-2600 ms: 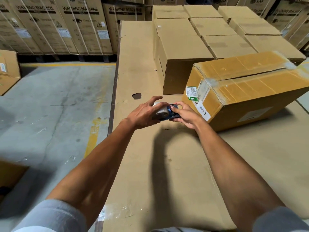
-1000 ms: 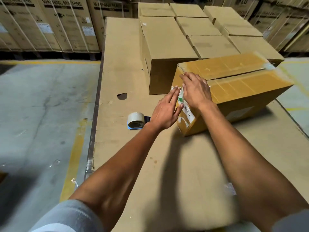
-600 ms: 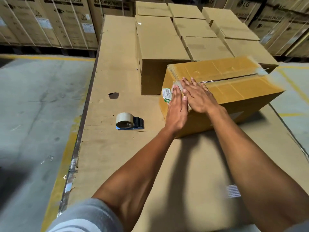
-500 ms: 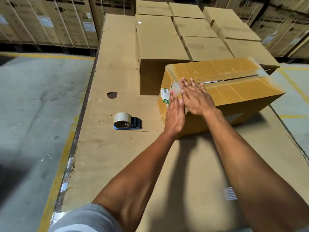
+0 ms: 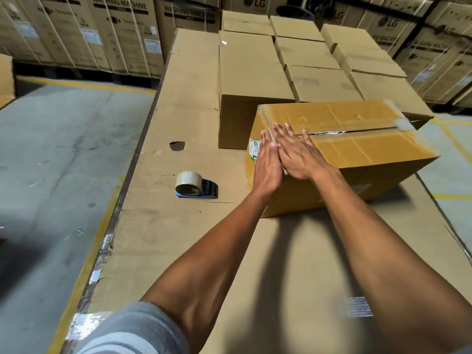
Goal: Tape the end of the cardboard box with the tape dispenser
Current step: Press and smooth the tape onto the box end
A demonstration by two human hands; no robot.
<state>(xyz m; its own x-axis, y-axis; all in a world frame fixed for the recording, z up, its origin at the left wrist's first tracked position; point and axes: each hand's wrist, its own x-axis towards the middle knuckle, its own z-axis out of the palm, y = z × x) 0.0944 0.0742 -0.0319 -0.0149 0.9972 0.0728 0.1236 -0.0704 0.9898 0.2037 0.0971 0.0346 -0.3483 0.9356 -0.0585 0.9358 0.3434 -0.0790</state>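
A yellowish cardboard box (image 5: 362, 149) lies on the cardboard-covered work surface (image 5: 293, 264), its top flaps meeting along a taped seam. My left hand (image 5: 267, 166) lies flat against the box's near end face, fingers straight. My right hand (image 5: 298, 152) rests flat on the top near corner, over the seam's end. Neither hand holds anything. The tape dispenser (image 5: 195, 188), blue with a roll of brown tape, lies on the surface to the left of the box, apart from both hands.
Several closed brown boxes (image 5: 252, 80) stand in rows right behind the task box. Tall washing machine cartons (image 5: 122, 34) line the back. The surface's left edge (image 5: 120, 213) drops to a concrete floor with yellow lines. A small hole (image 5: 177, 145) marks the surface.
The dispenser went from both hands down onto the surface at left. Both hands then moved to the box's near end and now lie flat on it, shifting slightly over the corner.
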